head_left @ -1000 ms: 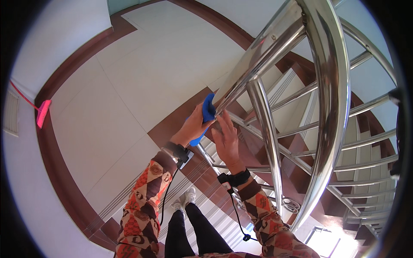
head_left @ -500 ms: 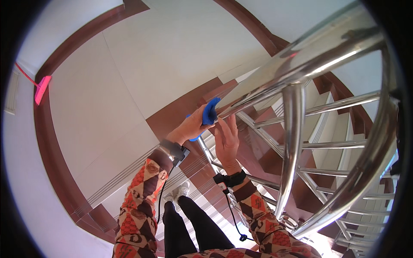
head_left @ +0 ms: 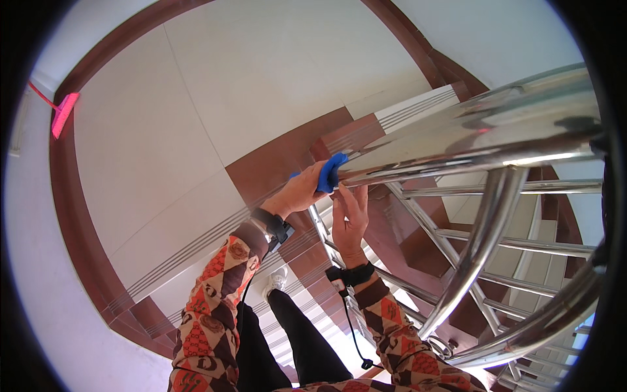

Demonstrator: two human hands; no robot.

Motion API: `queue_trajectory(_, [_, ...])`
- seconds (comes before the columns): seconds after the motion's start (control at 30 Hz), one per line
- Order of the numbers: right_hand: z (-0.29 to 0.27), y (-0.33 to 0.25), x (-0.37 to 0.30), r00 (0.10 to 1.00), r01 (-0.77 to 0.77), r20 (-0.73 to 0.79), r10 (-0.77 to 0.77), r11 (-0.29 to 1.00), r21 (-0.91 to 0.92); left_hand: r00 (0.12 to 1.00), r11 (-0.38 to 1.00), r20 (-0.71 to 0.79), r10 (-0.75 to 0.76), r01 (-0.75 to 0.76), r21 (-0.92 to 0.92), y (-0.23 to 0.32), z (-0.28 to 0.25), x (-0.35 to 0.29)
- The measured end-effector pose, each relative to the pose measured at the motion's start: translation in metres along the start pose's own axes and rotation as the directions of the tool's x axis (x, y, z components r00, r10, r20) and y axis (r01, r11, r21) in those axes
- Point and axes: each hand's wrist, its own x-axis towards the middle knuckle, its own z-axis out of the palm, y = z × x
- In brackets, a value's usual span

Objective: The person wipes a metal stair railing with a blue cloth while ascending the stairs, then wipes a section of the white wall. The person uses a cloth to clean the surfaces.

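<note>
- In the head view, the left hand (head_left: 302,191) was closed on a blue cloth (head_left: 332,172), soft and folded, which lay against the near end of the visible handrail (head_left: 483,140).
- The right hand (head_left: 350,222) was just beside it, fingers lightly bent and parted, fingertips by the rail's underside; whether they touched the metal could not be told.
- The handrail was a broad, round tube of mirror-bright steel, streaked with reflections.
- Below it stood a smooth steel post (head_left: 493,228), with slimmer polished bars (head_left: 542,247) beyond.
- Black bands circled both wrists, below sleeves (head_left: 212,300) printed with red, cream and brown diamonds.
- Pale, smooth floor tiles (head_left: 281,72) met a glossy red-brown border (head_left: 63,228).
- At far left, a pink broom (head_left: 64,116) with a straight, bar-shaped head leaned near the wall.
</note>
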Motion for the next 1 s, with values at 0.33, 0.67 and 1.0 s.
queue_trajectory(0.33, [0.03, 0.061, -0.013, 0.996, -0.092, 0.009, 0.092, 0.996, 0.017, 0.998, 0.999, 0.047, -0.035, 0.036, -0.004, -0.162, 0.06, 0.014])
queue_trajectory(0.67, [0.025, 0.028, 0.003, 0.969, -0.244, 0.023, 0.247, 0.967, -0.076, 0.993, 0.992, 0.097, 0.073, -0.062, -0.11, -0.1, 0.032, 0.035])
queue_trajectory(1.0, [-0.059, -0.112, 0.069, 0.935, -0.343, -0.171, 0.311, 0.915, -0.213, 0.933, 0.936, 0.11, 0.343, -0.33, -0.124, 0.135, -0.049, 0.068])
